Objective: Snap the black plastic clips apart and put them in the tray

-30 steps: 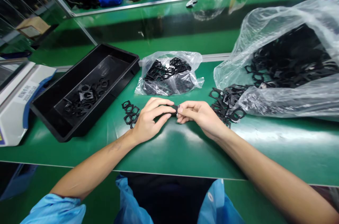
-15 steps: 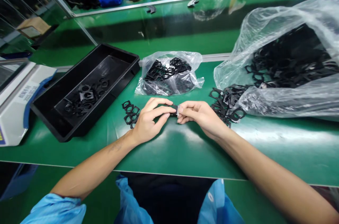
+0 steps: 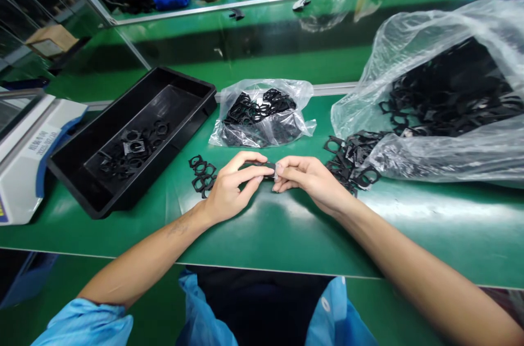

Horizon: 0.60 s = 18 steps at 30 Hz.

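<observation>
Head view, green table (image 3: 266,231). Left hand (image 3: 229,188) and right hand (image 3: 311,179) meet at mid-table, fingertips pinched together on one small black part (image 3: 268,167). Loose black frames (image 3: 202,176) lie just left of the left hand; a spilled heap (image 3: 350,160) lies just right of the right hand, at the mouth of a large clear bag (image 3: 442,100). Small bag (image 3: 262,114) near the far edge. Black tray (image 3: 131,138) toward the left edge. Bare strip along the near edge. White scale (image 3: 28,155) at the left; its label is unreadable.
</observation>
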Available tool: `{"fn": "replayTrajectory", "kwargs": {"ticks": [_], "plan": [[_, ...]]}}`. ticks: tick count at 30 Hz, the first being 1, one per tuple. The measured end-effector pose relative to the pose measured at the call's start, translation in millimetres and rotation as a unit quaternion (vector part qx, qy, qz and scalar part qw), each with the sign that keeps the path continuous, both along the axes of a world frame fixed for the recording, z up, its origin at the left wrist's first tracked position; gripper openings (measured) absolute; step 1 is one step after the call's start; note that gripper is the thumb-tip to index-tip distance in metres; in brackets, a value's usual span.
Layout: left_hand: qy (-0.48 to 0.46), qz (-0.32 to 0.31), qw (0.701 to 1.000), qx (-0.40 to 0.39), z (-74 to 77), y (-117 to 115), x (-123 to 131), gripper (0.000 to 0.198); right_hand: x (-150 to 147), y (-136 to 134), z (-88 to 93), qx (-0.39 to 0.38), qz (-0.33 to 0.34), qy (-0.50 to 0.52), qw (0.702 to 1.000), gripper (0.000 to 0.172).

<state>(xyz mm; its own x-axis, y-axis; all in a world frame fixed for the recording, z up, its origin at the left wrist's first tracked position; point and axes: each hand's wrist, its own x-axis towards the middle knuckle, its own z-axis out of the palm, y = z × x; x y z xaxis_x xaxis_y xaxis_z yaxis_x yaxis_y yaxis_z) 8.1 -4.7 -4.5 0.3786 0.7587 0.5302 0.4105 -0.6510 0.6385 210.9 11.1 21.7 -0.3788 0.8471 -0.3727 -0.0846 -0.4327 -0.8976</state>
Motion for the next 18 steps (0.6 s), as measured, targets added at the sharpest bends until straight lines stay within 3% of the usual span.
{"fn": "replayTrajectory", "kwargs": {"ticks": [11,18], "plan": [[-0.010,-0.014,1.000,0.000,-1.8,0.3,0.6,0.025,1.2,1.1,-2.0,0.000,0.010,0.003,1.000,0.019],[-0.025,-0.011,0.999,0.017,-1.4,0.2,2.0,0.025,0.7,-1.1,2.1,0.018,0.014,0.001,1.000,0.036]]}}
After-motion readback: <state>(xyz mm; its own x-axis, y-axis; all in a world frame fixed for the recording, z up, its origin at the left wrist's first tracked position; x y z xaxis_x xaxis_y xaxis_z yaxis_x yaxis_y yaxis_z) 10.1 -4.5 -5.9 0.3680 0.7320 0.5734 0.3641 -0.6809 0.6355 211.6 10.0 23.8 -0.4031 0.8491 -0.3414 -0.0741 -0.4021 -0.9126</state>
